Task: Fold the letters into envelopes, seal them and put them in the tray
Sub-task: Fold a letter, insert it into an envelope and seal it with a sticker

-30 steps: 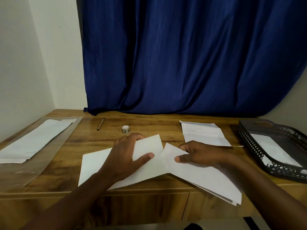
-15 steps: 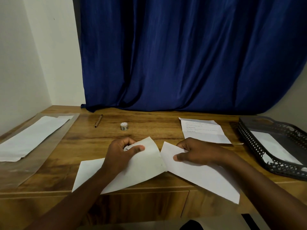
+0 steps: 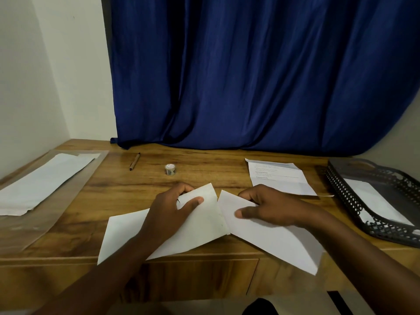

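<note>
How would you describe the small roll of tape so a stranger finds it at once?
Start at the blue curtain behind the wooden desk. Just before its hem, right of the brown pen, stands the tape roll. It is the only small round thing; everything nearby is flat paper.

Wooden desk (image 3: 204, 178) carrying paperwork.
A clear plastic sleeve (image 3: 41, 214) with white envelopes (image 3: 43, 183) on it is lying at the left; a pen (image 3: 135, 161) and a small tape roll (image 3: 170, 169) are sitting toward the back. A printed letter (image 3: 279, 178) is lying right of centre, a black mesh tray (image 3: 386, 233) is resting at the right edge, and two white sheets (image 3: 127, 233) are overhanging the front.
</note>
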A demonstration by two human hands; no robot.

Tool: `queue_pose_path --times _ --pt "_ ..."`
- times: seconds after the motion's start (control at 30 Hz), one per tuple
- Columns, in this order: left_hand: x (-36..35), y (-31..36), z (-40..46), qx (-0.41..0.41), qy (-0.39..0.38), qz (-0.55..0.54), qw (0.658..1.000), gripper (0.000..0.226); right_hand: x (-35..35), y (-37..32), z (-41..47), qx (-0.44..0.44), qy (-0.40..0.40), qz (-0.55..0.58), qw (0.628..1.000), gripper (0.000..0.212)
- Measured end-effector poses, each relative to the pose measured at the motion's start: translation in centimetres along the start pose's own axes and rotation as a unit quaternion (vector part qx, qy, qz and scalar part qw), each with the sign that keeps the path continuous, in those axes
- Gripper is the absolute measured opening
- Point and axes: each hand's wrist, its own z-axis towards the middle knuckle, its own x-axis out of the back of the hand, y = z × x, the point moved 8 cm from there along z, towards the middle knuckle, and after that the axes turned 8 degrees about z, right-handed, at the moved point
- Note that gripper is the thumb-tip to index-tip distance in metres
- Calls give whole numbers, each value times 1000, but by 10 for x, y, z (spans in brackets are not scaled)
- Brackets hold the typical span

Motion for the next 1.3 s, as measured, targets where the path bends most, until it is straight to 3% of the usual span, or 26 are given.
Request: queue_pose_path --times 0.27,0.53,0.9,1.3 --pt "5 15 -2 -80 33 -38 996 15 -4 9 6 -76 38 -33 996 15" --pt "0 11 1 -80 17 -35 996 23 -15 -8 4 3 -19 -32 999 8" --pt "6 23 -4 -100 54 -42 993 17 -10 8 11 -74 21 -51 996 31" --pt "3 26 -1 -106 38 -24 993 30 -12 5 15 -40 37 -31 998 40"
